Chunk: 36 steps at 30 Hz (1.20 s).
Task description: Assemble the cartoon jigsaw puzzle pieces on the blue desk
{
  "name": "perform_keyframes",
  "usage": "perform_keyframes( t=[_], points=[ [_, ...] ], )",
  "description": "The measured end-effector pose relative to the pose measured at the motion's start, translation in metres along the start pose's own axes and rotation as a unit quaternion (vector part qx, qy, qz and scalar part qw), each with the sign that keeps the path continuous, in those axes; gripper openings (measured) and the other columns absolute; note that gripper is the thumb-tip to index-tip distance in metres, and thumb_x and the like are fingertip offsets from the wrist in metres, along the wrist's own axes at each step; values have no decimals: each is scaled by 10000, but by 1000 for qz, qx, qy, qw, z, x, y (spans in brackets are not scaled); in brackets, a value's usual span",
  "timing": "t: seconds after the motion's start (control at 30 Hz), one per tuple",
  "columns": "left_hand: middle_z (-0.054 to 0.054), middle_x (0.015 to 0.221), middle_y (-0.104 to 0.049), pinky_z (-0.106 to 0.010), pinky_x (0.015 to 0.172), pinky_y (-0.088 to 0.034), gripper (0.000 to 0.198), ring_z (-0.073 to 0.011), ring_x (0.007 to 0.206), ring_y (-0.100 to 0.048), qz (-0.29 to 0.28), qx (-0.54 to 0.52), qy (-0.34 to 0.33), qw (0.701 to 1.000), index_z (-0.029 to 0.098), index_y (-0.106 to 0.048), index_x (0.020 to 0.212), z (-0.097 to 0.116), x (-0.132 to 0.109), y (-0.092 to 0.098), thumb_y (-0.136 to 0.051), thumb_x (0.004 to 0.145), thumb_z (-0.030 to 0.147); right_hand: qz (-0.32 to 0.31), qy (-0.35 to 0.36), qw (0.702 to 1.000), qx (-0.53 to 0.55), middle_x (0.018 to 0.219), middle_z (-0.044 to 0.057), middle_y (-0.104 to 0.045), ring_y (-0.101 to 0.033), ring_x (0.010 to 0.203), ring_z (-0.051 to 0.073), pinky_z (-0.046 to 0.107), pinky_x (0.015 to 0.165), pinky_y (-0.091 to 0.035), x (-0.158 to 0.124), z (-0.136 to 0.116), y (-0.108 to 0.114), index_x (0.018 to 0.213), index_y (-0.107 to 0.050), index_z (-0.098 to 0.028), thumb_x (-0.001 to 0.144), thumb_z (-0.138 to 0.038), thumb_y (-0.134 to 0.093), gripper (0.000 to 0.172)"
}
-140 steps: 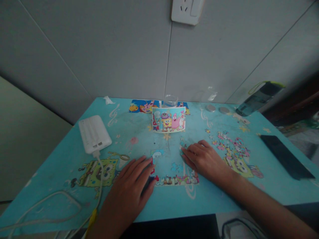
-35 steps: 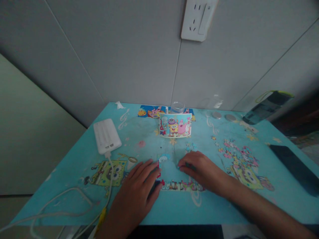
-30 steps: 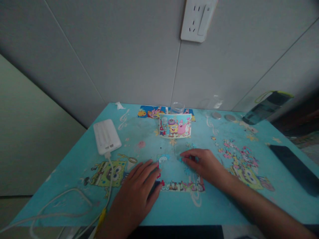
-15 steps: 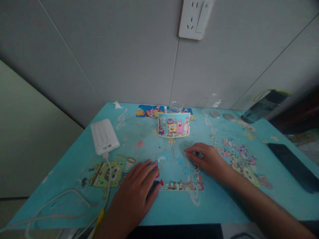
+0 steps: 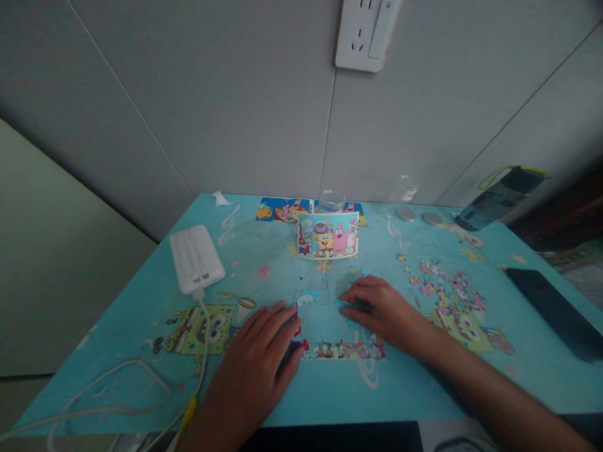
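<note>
A partly built jigsaw puzzle lies on the blue cartoon table mat, its bottom row and left edge joined. My left hand rests flat on the puzzle's left edge, fingers spread. My right hand sits on the puzzle's upper right part, fingertips curled down onto small blue pieces; whether it grips one is hidden. A reference picture card stands upright behind the puzzle. Loose puzzle pieces are scattered to the right.
A white power bank with a cable lies at the left. A glass stands behind the card. Two round lids, a dark bottle and a black phone are at the right. A wall socket is above.
My right hand has shifted about over the puzzle's upper right, now slightly left and nearer with fingertips down. My left hand has stayed on the left edge. The view has drifted a little.
</note>
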<state>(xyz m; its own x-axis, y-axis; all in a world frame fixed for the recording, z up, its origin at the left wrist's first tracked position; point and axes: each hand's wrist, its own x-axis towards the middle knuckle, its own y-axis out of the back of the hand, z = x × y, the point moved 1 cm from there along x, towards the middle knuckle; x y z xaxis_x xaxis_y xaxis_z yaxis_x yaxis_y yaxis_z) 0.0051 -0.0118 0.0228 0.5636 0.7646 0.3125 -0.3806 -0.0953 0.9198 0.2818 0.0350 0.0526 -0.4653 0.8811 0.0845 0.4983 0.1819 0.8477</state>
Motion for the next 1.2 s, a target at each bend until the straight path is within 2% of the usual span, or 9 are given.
perform_keyframes(
  t=[0.3,0.67,0.87,1.0,1.2],
  points=[
    [-68,1392,-601,-542,1095,-472,323,-280,1326,-517,-1,4,1,1000,220,-605,1283,0,1,1,-568,971,292,-3,-1,1000,6,915,44,-680,-626,882,183,326,808,-504,1,1,-2,1120,-750,-255,929,-322,-679,215],
    [-75,1383,-608,-543,1102,-467,328,-286,1321,-527,4,-2,2,1000,220,-612,1282,0,0,1,-573,964,290,17,-29,999,-5,851,28,-670,-608,829,185,319,778,-474,4,2,-2,935,-725,-219,867,-357,-755,156],
    [-67,1390,-604,-533,1101,-470,324,-283,1324,-526,6,-3,3,1000,227,-611,1280,0,1,2,-573,963,279,-3,-7,1000,-16,936,52,-676,-618,926,207,336,840,-483,0,5,1,1097,-745,-256,899,-389,-716,240],
    [-71,1389,-604,-537,1096,-474,326,-285,1318,-530,5,-1,2,1000,224,-611,1280,0,0,2,-574,963,294,-4,-9,1000,-3,950,50,-682,-623,929,202,335,842,-489,0,6,1,1034,-754,-249,901,-360,-715,177],
    [-69,1392,-602,-531,1102,-469,328,-282,1326,-521,0,0,0,1000,226,-608,1285,-1,-1,1,-572,967,299,-2,-45,999,30,879,27,-700,-618,815,172,308,779,-481,1,2,3,947,-741,-226,885,-270,-726,78]
  ],
)
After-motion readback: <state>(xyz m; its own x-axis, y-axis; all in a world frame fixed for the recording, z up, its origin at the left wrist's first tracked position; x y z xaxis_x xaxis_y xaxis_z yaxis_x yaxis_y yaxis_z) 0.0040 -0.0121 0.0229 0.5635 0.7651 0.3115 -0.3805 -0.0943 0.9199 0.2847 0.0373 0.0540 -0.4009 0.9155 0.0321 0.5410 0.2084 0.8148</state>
